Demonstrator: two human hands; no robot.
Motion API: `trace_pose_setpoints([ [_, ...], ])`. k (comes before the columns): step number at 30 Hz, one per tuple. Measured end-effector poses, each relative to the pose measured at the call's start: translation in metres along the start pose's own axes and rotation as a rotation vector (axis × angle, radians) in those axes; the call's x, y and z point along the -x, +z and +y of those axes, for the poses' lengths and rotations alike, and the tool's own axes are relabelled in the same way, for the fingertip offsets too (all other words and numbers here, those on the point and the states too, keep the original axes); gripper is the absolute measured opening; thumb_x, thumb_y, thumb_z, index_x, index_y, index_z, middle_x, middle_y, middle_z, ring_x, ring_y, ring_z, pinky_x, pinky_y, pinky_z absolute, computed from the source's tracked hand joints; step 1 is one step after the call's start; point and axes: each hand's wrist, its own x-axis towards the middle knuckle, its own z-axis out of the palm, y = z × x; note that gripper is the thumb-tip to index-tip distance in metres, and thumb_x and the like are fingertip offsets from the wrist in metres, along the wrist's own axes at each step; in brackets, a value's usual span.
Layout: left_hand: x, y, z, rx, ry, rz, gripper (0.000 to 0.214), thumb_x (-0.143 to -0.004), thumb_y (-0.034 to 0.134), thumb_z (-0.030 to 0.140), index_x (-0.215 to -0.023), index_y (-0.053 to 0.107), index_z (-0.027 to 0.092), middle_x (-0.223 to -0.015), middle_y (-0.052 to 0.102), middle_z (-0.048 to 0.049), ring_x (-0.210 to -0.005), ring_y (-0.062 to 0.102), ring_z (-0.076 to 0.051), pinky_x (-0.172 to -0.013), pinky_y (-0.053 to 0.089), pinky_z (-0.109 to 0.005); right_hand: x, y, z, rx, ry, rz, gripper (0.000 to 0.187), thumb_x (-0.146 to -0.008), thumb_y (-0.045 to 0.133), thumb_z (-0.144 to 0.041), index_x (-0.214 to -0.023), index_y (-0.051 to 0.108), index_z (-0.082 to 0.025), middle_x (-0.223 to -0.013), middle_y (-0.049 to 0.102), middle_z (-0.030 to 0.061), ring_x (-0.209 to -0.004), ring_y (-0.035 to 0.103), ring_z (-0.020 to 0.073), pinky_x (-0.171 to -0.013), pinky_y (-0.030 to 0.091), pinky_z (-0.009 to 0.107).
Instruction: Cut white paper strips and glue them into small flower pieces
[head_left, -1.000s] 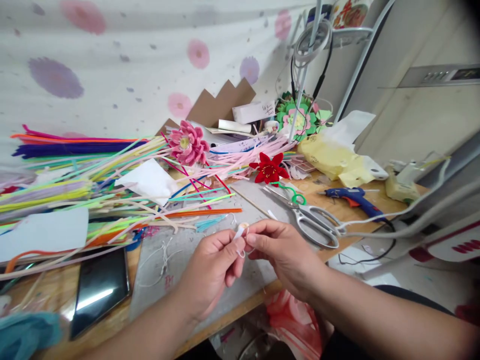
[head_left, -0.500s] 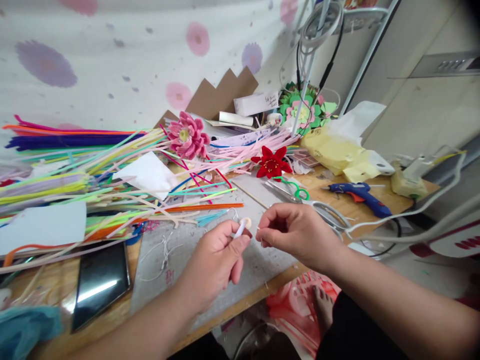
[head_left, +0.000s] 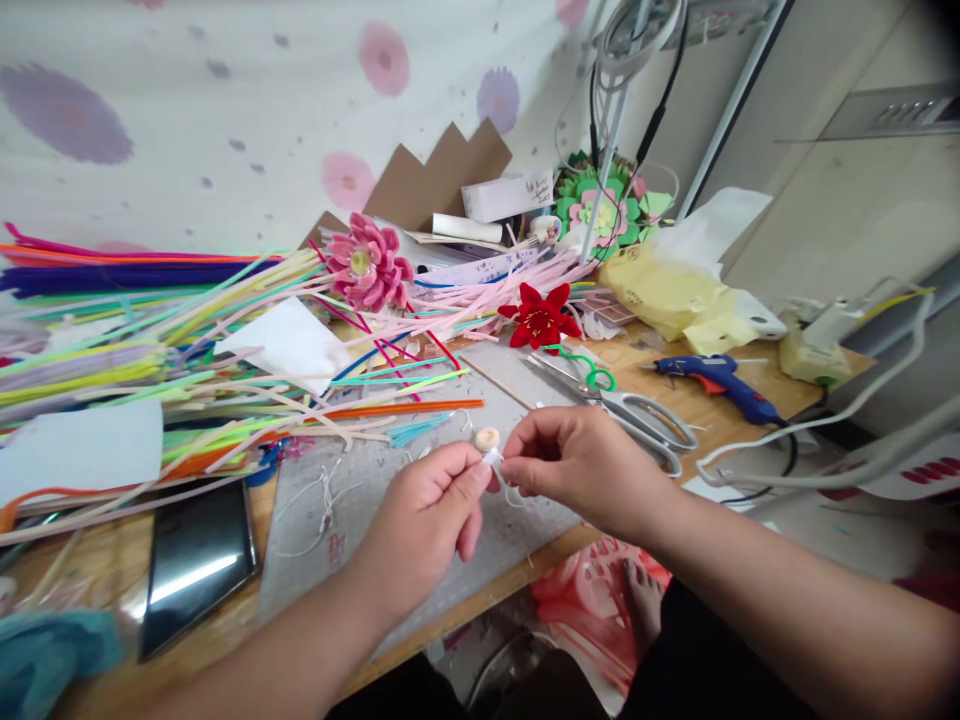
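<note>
Over the grey mat (head_left: 420, 545) at the table's front edge, my left hand (head_left: 427, 520) and my right hand (head_left: 581, 465) meet fingertip to fingertip. Both pinch a small white stem piece (head_left: 491, 457) with a thin white thread hanging from it. A little cream round disc (head_left: 487, 438) sits just above the pinch, close to the fingertips. Both hands have their fingers curled closed.
A big heap of coloured pipe cleaners (head_left: 150, 340) covers the left. A pink flower (head_left: 367, 265), a red flower (head_left: 540, 318), scissors (head_left: 630, 410) and a blue glue gun (head_left: 716, 380) lie behind the hands. A dark phone (head_left: 195, 565) lies at left front. White cables (head_left: 825, 440) run right.
My right hand pulled a little away from the left, then came back, and the two pinch the white piece together again. The view has tipped slightly.
</note>
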Motion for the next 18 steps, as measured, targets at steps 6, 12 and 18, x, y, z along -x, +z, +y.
trace_pose_setpoints([
  [6,0.0003,-0.0002,0.0036,-0.077,0.002,-0.018,0.033,-0.092,0.041,0.038,-0.064,0.046,0.020,-0.043,0.047,0.0083,-0.037,0.036,-0.007,-0.040,0.025,-0.020,-0.0002,0.0008,0.0023,-0.108,0.015,-0.005,0.016,-0.070,0.068,-0.011,-0.080,0.056,-0.017,-0.061,0.062,-0.0044,-0.056,0.056,0.0080,-0.054,0.043,0.019],
  [12,-0.0004,0.0002,0.0054,-0.093,0.010,-0.030,0.032,-0.091,0.041,0.037,-0.064,0.047,0.020,-0.043,0.047,0.0083,-0.038,0.036,-0.007,-0.043,0.027,-0.021,-0.0003,-0.0001,0.0008,-0.068,0.032,-0.031,0.017,-0.070,0.067,-0.008,-0.081,0.057,-0.016,-0.063,0.062,-0.0038,-0.058,0.056,0.0078,-0.055,0.042,0.019],
  [18,-0.0014,-0.0005,0.0063,-0.117,0.028,-0.056,0.030,-0.090,0.042,0.035,-0.066,0.050,0.020,-0.045,0.047,0.0077,-0.040,0.037,-0.008,-0.045,0.028,-0.023,0.0008,-0.0019,0.0042,-0.013,-0.015,-0.040,0.011,-0.070,0.067,-0.012,-0.079,0.060,-0.015,-0.063,0.059,-0.0034,-0.058,0.053,0.0080,-0.055,0.041,0.020],
])
